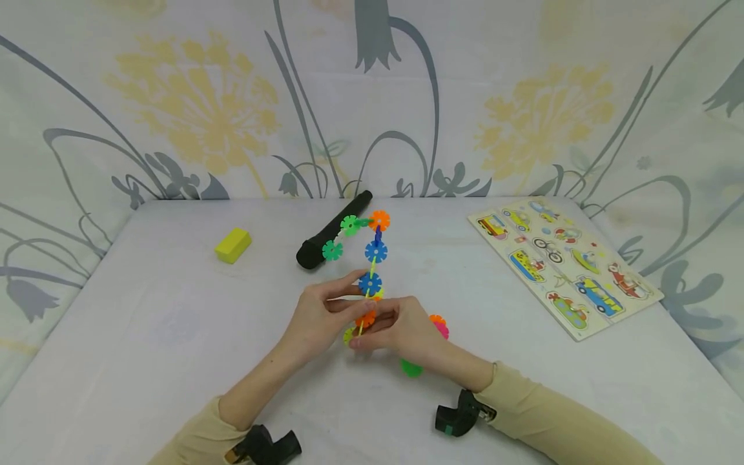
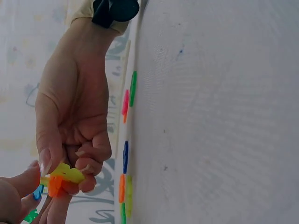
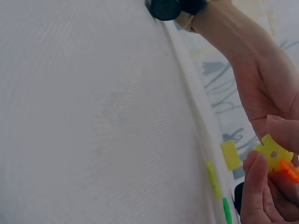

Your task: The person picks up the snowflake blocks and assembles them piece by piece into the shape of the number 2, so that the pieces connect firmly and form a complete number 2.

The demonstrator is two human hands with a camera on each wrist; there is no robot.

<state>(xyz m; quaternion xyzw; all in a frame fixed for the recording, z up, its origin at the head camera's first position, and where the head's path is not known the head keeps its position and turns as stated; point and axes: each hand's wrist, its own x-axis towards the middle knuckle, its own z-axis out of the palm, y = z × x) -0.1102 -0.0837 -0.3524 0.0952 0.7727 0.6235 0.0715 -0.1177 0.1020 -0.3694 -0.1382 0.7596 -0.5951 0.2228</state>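
A chain of colourful notched plastic discs (image 1: 376, 252), joined edge to edge, rises between both hands in the head view. My left hand (image 1: 316, 316) pinches its lower part near an orange disc (image 1: 366, 319). With thumb and fingers, my right hand (image 1: 409, 329) grips a yellow disc (image 3: 267, 151) at the chain's near end, where the yellow and orange pieces meet. The two hands' fingertips are close together there. Loose discs lie on the table around the right hand, among them a green disc (image 1: 411, 368) and a pink disc (image 1: 443, 330), partly hidden by the hand.
A black microphone (image 1: 337, 229) lies behind the chain. A yellow block (image 1: 233, 245) is at the back left of the white table (image 1: 174, 349). On the right is a picture puzzle board (image 1: 566, 265) with vehicles. Patterned cloth (image 1: 372, 129) hangs at the back.
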